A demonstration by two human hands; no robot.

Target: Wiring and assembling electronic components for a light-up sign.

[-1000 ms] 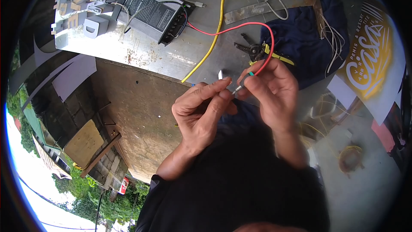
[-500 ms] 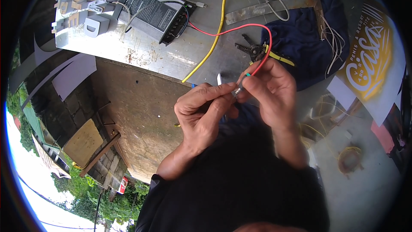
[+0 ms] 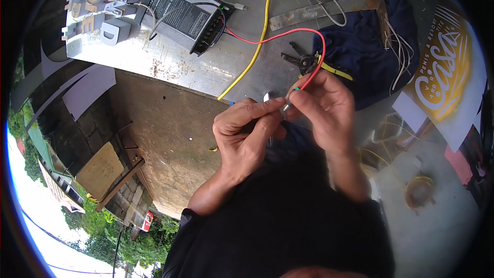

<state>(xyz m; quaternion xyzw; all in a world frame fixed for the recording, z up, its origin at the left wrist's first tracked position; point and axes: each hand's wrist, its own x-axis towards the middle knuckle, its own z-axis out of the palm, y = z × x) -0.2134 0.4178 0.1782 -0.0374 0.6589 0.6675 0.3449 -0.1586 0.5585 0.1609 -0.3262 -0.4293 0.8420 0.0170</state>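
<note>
Pinching the free end of a thin red insulated wire point(image 3: 288, 33) between them, both hands meet just below a pair of dark-handled wire strippers point(image 3: 303, 62) lying on the grey metal table point(image 3: 206, 69). The left hand point(image 3: 247, 134) is closed, thumb and forefinger pressed on a small silvery metal piece point(image 3: 284, 108) at the wire's tip; the right hand point(image 3: 324, 110) is clamped on the wire just above it, where a bit of green shows.

The wire's far end already sits in the terminal row of the black rectangular power supply box point(image 3: 188, 13), up and left of the strippers, so that side looks done. The tip seems still in work: whether the metal piece is fixed on or only held against the wire, I cannot tell.

Against the picture from a second ago, the hands have kept nearly the same place below the strippers, the fingertips a little tighter together; the wire's loop, the box and the strippers lie unchanged.
</note>
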